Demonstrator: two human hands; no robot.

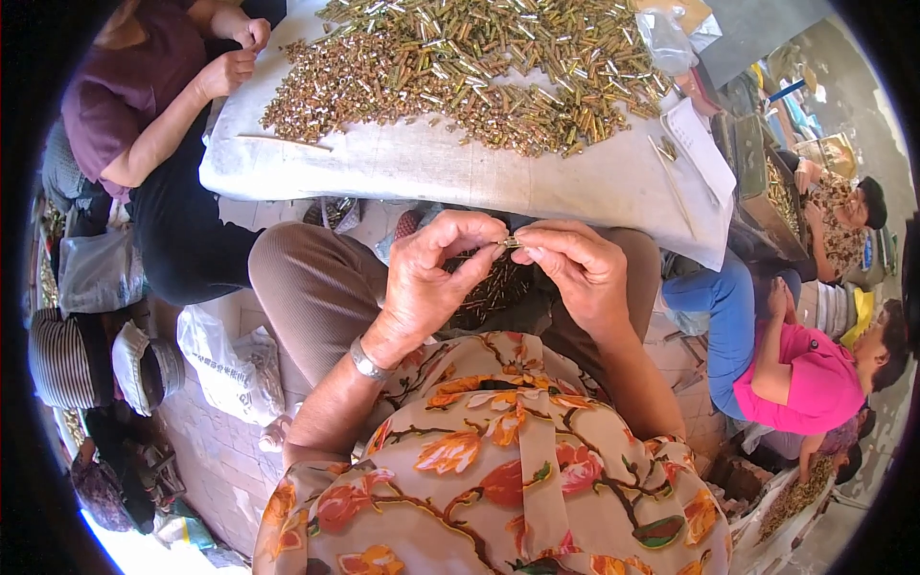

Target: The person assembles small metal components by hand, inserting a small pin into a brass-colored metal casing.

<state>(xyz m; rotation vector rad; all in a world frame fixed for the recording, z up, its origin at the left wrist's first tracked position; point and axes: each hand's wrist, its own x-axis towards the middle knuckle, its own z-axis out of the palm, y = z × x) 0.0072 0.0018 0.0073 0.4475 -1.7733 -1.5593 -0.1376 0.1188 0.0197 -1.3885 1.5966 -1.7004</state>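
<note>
Above my lap, my left hand point(443, 268) and my right hand point(578, 266) meet fingertip to fingertip. Pinched between them is a small brass-coloured metal piece point(510, 242), slim and short; its exact kind is too small to make out. Below my hands, between my knees, lies a dark heap of similar small metal pieces point(494, 292), partly hidden by my fingers. In front of me, a large pile of loose brass-coloured metal parts point(479, 72) covers much of the white-covered table point(383, 172); longer cylinders lie at the right, shorter bits at the left.
A thin stick point(286, 143) lies on the table's left, a paper sheet point(698, 149) on its right. A person in purple point(144, 105) sits left, a person in pink point(800, 383) right. A white plastic bag point(230, 364) stands on the brick floor beside my left leg.
</note>
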